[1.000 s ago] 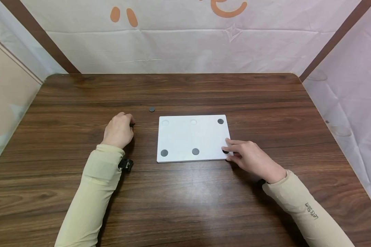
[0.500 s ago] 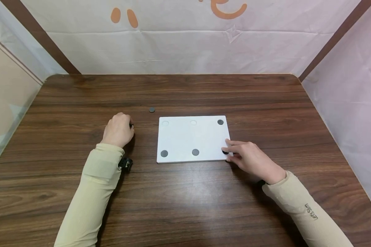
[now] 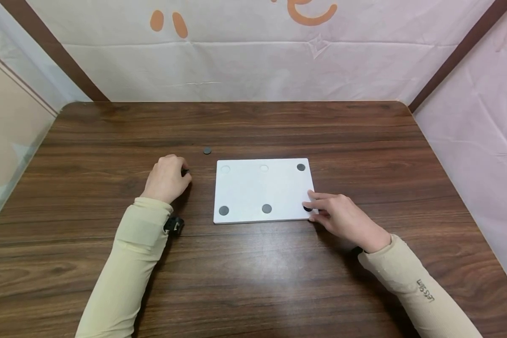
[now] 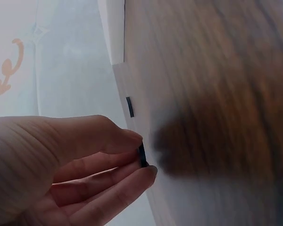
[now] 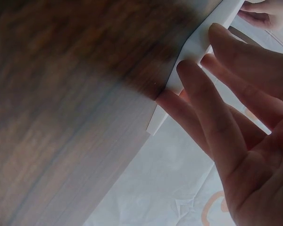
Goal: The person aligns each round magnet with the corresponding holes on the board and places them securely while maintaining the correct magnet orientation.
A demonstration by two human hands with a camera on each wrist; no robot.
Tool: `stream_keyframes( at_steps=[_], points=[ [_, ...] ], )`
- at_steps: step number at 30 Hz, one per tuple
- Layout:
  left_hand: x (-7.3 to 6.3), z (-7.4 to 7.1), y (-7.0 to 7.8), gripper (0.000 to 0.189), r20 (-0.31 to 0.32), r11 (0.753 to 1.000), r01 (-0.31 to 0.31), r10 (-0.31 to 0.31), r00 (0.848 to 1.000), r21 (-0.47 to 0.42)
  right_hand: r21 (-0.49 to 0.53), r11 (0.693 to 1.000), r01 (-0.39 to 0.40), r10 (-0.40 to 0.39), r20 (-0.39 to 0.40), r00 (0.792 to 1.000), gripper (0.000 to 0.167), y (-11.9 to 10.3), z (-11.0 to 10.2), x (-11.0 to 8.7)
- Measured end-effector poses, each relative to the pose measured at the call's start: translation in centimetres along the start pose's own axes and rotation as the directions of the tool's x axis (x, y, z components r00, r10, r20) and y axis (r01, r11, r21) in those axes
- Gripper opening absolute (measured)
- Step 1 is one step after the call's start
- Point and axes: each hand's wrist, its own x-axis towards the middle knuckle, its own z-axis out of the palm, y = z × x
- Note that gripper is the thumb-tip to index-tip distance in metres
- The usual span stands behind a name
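Note:
In the head view a white rectangular board [image 3: 259,188] lies on the table, with round recesses, several of them filled by dark grey discs, such as the disc [image 3: 266,208] at the front middle. The two recesses at the back left and back middle show no disc. My left hand [image 3: 167,178], left of the board, pinches a small black disc [image 4: 142,155] between thumb and fingertip, just above the tabletop. At the board's front right corner my right hand [image 3: 342,218] touches the edge with extended fingers, partly covering a black disc [image 3: 307,208] there.
Another loose grey disc [image 3: 207,150] lies flat on the brown wooden table [image 3: 253,281], behind the left hand and near the board's back left corner. A white printed curtain [image 3: 253,70] stands behind the table.
My left hand has shifted slightly right toward the board, and the black disc in its fingers has moved with it. My right hand stays at the board's corner.

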Motion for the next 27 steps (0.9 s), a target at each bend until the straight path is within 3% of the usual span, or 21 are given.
stream_keyframes(
  at_steps=[17, 27],
  points=[
    [0.4, 0.3, 1.7, 0.021, -0.023, 0.999, -0.034, 0.034, 0.999, -0.019, 0.001, 1.000, 0.000, 0.000, 0.000, 1.000, 0.028, -0.1, 0.0, 0.1],
    [0.8, 0.8, 2.5, 0.021, -0.004, 0.999, -0.049, 0.049, 0.999, -0.018, -0.003, 1.000, 0.002, -0.002, 0.000, 1.000, 0.028, -0.2, -0.1, 0.0]
  ],
)
